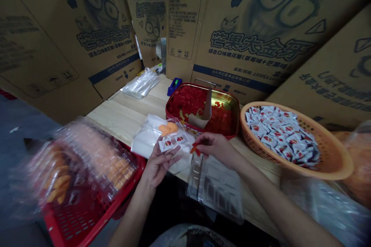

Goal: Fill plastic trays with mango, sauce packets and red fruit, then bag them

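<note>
My left hand (159, 164) is closed on a clear plastic bag (188, 139). Inside or on the bag are orange puffy pieces (168, 128) and small white sachets (173, 142) with red print. Just to the right, my right hand (213, 147) pinches small red-orange pieces (196, 149) near the bag's edge. A stack of flat clear bags (145, 135) lies under and left of my left hand. Below my right hand are clear plastic trays (218, 187) with molded compartments. Behind it stands a red-rimmed tin (234, 112) of red pieces, split by a cardboard divider (204, 114).
An orange basket (337, 162) of white sachets stands at right. A red basket (72, 220) with packed orange pieces is at lower left. A blue tape dispenser (174, 87) and more clear bags (141, 83) sit farther back. Large printed cartons (185, 23) wall the table's back.
</note>
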Available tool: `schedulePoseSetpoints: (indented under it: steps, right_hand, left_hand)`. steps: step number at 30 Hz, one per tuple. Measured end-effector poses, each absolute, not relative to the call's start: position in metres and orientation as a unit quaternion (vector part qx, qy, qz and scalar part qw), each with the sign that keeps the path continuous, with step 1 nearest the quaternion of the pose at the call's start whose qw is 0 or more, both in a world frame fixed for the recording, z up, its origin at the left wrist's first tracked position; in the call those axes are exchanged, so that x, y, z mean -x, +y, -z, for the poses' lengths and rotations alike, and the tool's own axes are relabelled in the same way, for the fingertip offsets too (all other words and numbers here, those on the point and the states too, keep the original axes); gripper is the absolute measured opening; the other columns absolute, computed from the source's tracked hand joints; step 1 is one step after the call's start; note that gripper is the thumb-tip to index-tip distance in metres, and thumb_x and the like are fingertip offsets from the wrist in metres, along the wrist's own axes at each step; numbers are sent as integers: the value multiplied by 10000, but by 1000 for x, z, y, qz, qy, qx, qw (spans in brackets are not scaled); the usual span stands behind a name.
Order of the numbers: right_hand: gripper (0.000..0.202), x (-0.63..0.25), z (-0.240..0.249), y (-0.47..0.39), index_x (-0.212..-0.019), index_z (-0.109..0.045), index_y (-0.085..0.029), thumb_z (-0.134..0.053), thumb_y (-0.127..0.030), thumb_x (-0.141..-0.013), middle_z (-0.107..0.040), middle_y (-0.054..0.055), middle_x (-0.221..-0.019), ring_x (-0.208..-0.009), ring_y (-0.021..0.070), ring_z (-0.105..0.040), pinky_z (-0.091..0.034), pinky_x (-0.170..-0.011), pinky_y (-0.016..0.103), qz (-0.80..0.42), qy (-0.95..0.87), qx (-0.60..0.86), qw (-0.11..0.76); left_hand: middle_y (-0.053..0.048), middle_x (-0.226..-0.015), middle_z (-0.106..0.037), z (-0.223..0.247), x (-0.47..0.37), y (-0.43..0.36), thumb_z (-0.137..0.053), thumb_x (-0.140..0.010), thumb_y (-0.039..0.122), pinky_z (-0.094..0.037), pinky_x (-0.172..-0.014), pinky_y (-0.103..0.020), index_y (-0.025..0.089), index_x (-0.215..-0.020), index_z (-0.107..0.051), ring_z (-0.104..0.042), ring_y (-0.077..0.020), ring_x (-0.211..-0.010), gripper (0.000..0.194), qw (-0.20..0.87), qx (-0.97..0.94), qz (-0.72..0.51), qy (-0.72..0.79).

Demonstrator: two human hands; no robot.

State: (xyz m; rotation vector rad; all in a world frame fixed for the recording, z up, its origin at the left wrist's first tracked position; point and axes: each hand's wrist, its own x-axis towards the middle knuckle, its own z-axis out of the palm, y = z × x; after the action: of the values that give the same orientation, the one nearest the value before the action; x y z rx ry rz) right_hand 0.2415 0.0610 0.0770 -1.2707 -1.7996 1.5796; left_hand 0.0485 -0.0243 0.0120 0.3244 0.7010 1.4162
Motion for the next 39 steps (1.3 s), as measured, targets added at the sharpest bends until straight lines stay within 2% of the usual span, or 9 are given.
schedulePoseSetpoints:
  steps: [4, 10, 14, 18, 22, 28, 32, 35, 39]
  right_hand:
    - [100, -225, -72, 52, -692, -607, -155, -590, -239, -639, -545, -39, -579, -464, 68, -451, -385, -438, 196, -557, -667, 456, 192]
    - [150, -227, -74, 57, -708, -604, -159, -610, -291, -638, -537, -39, -594, -480, 71, -444, -387, -452, 199, -570, -658, 447, 206]
    - [138, -217, -80, 49, -747, -602, -163, -596, -276, -667, -538, -36, -608, -481, 77, -452, -389, -453, 201, -575, -672, 427, 189]
    - [89, -194, -80, 35, -765, -628, -177, -551, -175, -719, -574, -4, -711, -617, 109, -516, -426, -530, 209, -532, -750, 355, 172]
    - [152, -176, -74, 31, -724, -657, -181, -562, -65, -699, -600, 9, -740, -715, 127, -544, -432, -666, 240, -453, -829, 294, 149]
    - [158, -171, -68, 34, -807, -665, -184, -527, -154, -735, -598, 4, -754, -629, 115, -555, -423, -525, 218, -577, -736, 321, 146]
    - [155, -169, -74, 33, -815, -640, -155, -568, -245, -711, -602, -6, -656, -595, 117, -567, -405, -506, 214, -644, -658, 358, 155]
    - [199, -177, -78, 38, -813, -635, -147, -611, -289, -674, -597, -16, -649, -532, 91, -512, -393, -497, 218, -626, -652, 379, 199]
    - [161, -204, -76, 51, -789, -632, -154, -595, -279, -696, -570, -24, -643, -518, 85, -464, -380, -493, 220, -527, -706, 411, 234]
  left_hand:
    - [-54, -1115, -586, -11, -48, -25, -597, -646, -31, -379, -970, -480, 318, -1343, -238, -505, -280, -1146, 858, 688, -143, -639, 312]
    - [-50, -1194, -544, -9, -45, -27, -618, -645, -28, -371, -977, -488, 330, -1305, -292, -504, -289, -1144, 819, 694, -134, -640, 303]
    - [-51, -1212, -532, -10, -44, -27, -605, -737, 55, -403, -945, -477, 322, -1287, -316, -536, -277, -1104, 676, 700, -118, -645, 284]
    - [-68, -1195, -544, -9, -43, -25, -518, -856, 244, -496, -808, -413, 319, -1296, -321, -614, -224, -943, 488, 705, -102, -648, 272]
    - [-75, -1194, -545, -7, -43, -24, -476, -876, 255, -523, -641, -293, 300, -1289, -358, -625, -175, -821, 432, 693, -83, -666, 264]
    - [-72, -1201, -548, -7, -44, -25, -473, -877, 218, -515, -764, -334, 282, -1286, -379, -610, -193, -922, 425, 690, -49, -676, 253]
    - [-67, -1253, -515, -9, -43, -26, -474, -875, 202, -486, -851, -382, 278, -1267, -406, -587, -200, -994, 405, 689, -35, -680, 249]
    - [-75, -1240, -522, -9, -40, -27, -496, -865, 233, -477, -852, -452, 300, -1271, -394, -598, -235, -979, 424, 701, -53, -668, 243]
    - [-90, -1238, -521, -8, -34, -30, -513, -856, 250, -461, -860, -491, 314, -1280, -375, -587, -271, -1015, 450, 707, -62, -658, 253]
